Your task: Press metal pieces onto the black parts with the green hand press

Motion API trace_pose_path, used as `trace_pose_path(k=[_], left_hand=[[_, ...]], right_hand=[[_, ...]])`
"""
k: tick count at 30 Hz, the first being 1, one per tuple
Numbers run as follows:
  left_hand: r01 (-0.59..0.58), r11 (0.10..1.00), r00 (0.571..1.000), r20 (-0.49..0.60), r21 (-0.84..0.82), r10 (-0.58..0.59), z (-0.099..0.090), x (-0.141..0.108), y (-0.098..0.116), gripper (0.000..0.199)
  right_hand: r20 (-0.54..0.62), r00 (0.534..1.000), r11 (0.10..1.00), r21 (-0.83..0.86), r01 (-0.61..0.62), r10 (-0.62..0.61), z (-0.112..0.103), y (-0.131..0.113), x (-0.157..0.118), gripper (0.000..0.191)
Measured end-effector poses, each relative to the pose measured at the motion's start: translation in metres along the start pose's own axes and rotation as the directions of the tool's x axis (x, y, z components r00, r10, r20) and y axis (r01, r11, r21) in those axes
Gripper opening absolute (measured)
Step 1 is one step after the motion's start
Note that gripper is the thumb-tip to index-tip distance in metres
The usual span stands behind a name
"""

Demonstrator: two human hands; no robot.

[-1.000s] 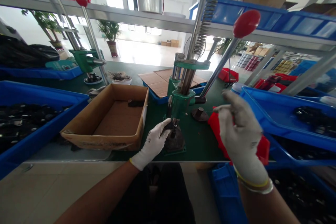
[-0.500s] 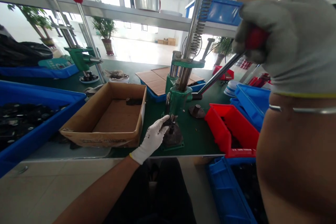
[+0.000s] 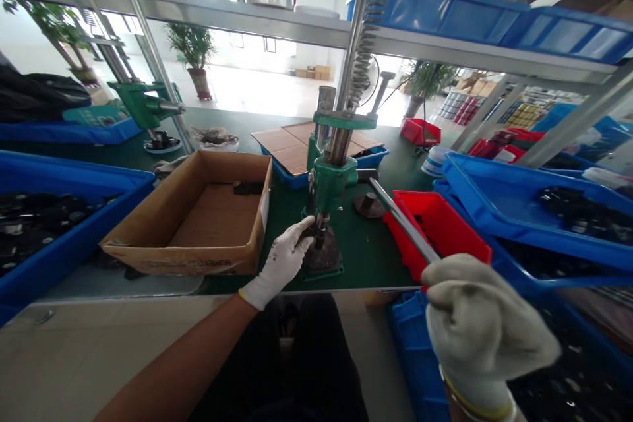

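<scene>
A green bench hand press stands on the table in front of me, with a coil spring up its column. My right hand, in a white glove, is shut around the end of the press's steel lever, and the lever's red knob is hidden in that grip. The lever slopes down toward me. My left hand, also gloved, is at the foot of the ram, its fingers on a small dark metal part. Below sits the press's dark round base.
A cardboard box stands left of the press. A red bin lies under the lever. Blue trays of dark parts fill the right side, with another at left. A second green press stands farther back.
My right hand has gone from open beside the raised lever to gripping it, and has pulled it down toward me. My left hand has stayed at the ram's foot.
</scene>
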State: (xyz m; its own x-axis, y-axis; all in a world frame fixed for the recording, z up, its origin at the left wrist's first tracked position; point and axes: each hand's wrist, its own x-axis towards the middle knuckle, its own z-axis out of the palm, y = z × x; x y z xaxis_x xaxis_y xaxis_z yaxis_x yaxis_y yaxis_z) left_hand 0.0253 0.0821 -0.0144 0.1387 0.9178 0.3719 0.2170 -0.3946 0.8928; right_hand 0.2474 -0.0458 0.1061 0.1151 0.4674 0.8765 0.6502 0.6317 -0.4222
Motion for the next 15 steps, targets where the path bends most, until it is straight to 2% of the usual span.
trace_pose_path(k=[3, 5, 10, 15], left_hand=[[-0.003, 1.0, 1.0, -0.006, 0.006, 0.003, 0.001, -0.003, -0.003, 0.045], [0.0, 1.0, 1.0, -0.013, 0.014, 0.0, 0.002, -0.004, -0.004, 0.045], [-0.003, 0.999, 1.0, -0.018, 0.035, 0.003, 0.003, -0.005, -0.003, 0.045], [-0.002, 0.999, 0.999, -0.041, 0.052, 0.004, 0.003, -0.005, -0.004, 0.045]], right_hand=[[0.077, 0.997, 1.0, 0.022, 0.005, -0.007, 0.011, 0.021, -0.051, 0.024], [0.121, 0.993, 1.0, 0.011, 0.007, -0.009, 0.017, 0.029, -0.067, 0.023], [0.173, 0.984, 0.998, 0.034, -0.05, 0.043, 0.019, 0.03, -0.067, 0.024], [0.086, 0.995, 0.999, 0.021, 0.042, -0.044, 0.023, 0.032, -0.07, 0.024]])
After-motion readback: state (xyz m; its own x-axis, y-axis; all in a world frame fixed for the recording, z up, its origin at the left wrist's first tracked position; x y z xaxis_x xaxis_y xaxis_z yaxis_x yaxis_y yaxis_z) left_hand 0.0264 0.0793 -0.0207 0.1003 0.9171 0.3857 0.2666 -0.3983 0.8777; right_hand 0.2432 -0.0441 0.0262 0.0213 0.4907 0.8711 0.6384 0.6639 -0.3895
